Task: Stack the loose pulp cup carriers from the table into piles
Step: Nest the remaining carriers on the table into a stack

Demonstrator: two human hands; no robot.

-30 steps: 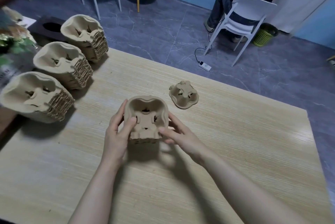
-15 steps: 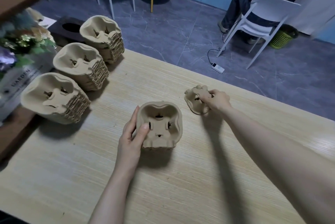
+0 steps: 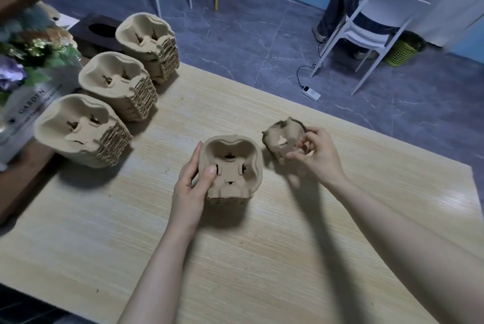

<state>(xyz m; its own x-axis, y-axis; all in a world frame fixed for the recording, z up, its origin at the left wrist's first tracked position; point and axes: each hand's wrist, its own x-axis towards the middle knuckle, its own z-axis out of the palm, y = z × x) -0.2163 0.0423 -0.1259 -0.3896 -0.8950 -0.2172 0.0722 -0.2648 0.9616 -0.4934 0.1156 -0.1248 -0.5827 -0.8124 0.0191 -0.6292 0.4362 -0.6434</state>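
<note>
Pinching a loose carrier [image 3: 284, 140], right grip [image 3: 318, 152]; left grip [image 3: 192, 184] clasping the short pile [image 3: 231, 169].

Both forearms are bare to the frame edge, left hand [image 3: 192, 187] and right hand [image 3: 318, 154] ungloved, ringless.

The only legible text is the word "GARDEN", printed in dark capitals on the white flower wrapping [image 3: 31, 103] at the left edge; a smaller line of print beneath it is too blurred to read
</note>
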